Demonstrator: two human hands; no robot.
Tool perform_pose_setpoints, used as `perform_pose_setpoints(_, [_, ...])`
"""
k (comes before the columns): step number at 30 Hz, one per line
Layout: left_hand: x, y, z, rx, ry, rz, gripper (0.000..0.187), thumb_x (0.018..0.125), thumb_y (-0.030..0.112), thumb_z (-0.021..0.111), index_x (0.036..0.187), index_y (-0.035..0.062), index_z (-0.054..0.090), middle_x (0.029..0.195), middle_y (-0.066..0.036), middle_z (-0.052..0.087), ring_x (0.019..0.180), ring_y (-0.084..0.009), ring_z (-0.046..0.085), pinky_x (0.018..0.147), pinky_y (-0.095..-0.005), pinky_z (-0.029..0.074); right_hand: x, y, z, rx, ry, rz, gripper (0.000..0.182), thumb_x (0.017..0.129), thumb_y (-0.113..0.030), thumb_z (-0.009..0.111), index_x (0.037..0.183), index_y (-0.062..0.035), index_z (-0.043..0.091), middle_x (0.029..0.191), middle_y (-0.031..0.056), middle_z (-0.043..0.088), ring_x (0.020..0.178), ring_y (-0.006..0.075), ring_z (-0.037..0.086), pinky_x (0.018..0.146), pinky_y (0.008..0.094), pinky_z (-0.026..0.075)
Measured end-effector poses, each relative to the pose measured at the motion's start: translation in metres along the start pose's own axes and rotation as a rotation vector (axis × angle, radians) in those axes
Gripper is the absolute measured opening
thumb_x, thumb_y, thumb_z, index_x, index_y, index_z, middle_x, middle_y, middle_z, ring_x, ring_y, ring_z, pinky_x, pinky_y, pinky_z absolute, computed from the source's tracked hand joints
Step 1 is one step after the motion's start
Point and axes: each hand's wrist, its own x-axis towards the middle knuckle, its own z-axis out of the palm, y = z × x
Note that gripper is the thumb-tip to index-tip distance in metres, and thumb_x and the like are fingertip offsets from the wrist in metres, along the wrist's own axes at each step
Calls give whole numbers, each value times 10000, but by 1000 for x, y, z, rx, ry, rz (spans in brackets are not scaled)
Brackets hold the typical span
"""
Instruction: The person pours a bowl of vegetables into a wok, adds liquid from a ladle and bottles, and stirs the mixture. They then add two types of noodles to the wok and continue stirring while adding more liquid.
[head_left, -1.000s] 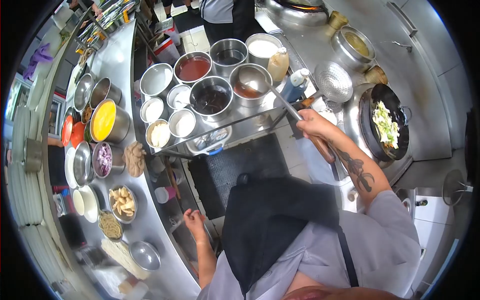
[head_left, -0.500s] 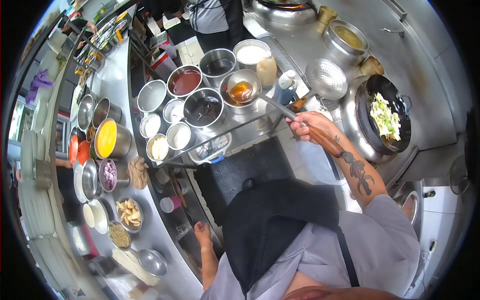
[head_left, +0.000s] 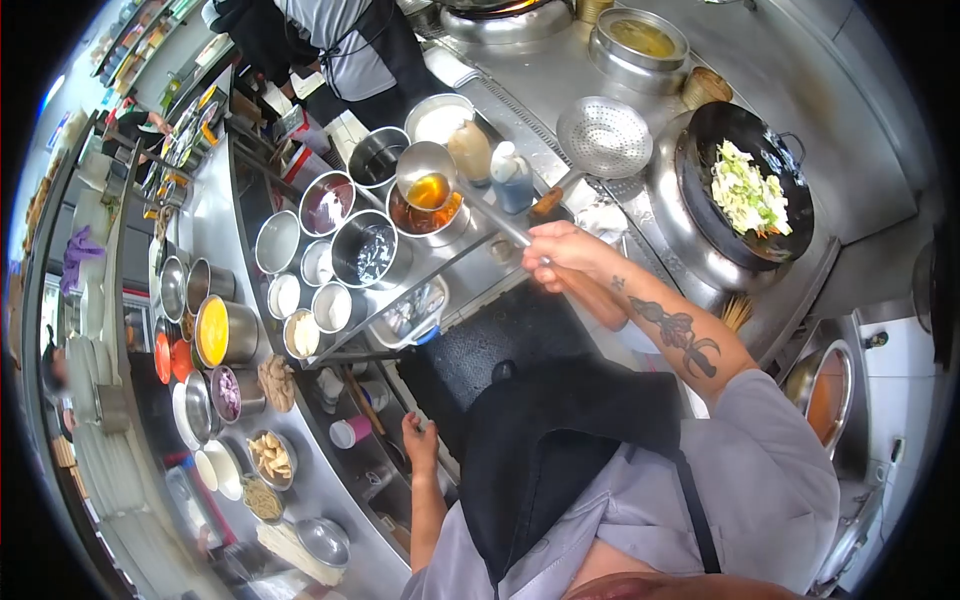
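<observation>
Evidently, ladle: long and probably stiff, its bowl at 10 o'clock from the right hand, over the pot; whether they touch cannot be told.
Amber liquid: in the bowl, likely making that end heavy and quick to tip; it calls for a level, unhurried carriage.
Right hand: fingers wrapped around the handle, near where metal shaft meets wooden grip.
Wooden grip: running toward 4 to 5 o'clock beneath the forearm; the sounder hold (bare metal may be slippery if wet), with its front end giving better leverage against the bowl's weight.
Left hand: at 7 o'clock from the right, fingers loosely curled, apparently empty.
Wok: between 2 and 3 o'clock from the right hand, holding pale chopped vegetables, probably light and soft.
</observation>
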Motion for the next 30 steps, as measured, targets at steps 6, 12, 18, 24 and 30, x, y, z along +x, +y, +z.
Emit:
perform_pose_setpoints(6, [2, 74, 42, -129, -194, -8, 383, 869, 55, 608, 1225, -20, 490, 1024, -128, 604, 848, -186, 621, 766, -290, 514, -27, -27, -20, 560, -341, 99, 189, 914, -120, 459, 1049, 12, 461, 773, 1, 501, 524, 34, 470, 431, 214, 409])
perform_pose_setpoints(12, [36, 151, 146, 62, -543, 344, 393, 845, 101, 658, 1190, -31, 526, 1056, -155, 642, 922, -194, 648, 796, -299, 518, -82, -35, -66, 907, -562, -33, 299, 915, -122, 459, 1143, 70, 440, 817, 25, 494, 526, 53, 485, 421, 213, 400])
perform_pose_setpoints(18, [48, 305, 288, 302, -582, 1139, 594, 767, 189, 732, 1246, -40, 468, 1069, -236, 580, 1012, -351, 584, 866, -421, 470, -183, -35, -125, 780, -176, -380, 383, 929, -121, 462, 1251, 80, 408, 825, 25, 480, 536, 51, 463, 426, 216, 395])
perform_pose_setpoints(24, [63, 404, 402, 919, -611, 1133, 816, 673, 270, 768, 1345, 47, 362, 1132, -234, 531, 1027, -416, 561, 861, -483, 479, -263, -15, -153, 568, 551, -575, 313, 910, -109, 502, 1196, 13, 471, 778, 14, 482, 514, 67, 457, 425, 248, 395])
perform_pose_setpoints(30, [98, 404, 453, 898, -761, 1138, 677, 682, 220, 750, 1254, 56, 429, 1090, -273, 513, 945, -459, 594, 824, -494, 507, -287, 21, -181, 434, 1148, -586, 277, 862, -54, 540, 1131, -7, 494, 703, 35, 524, 484, 89, 461, 403, 251, 349])
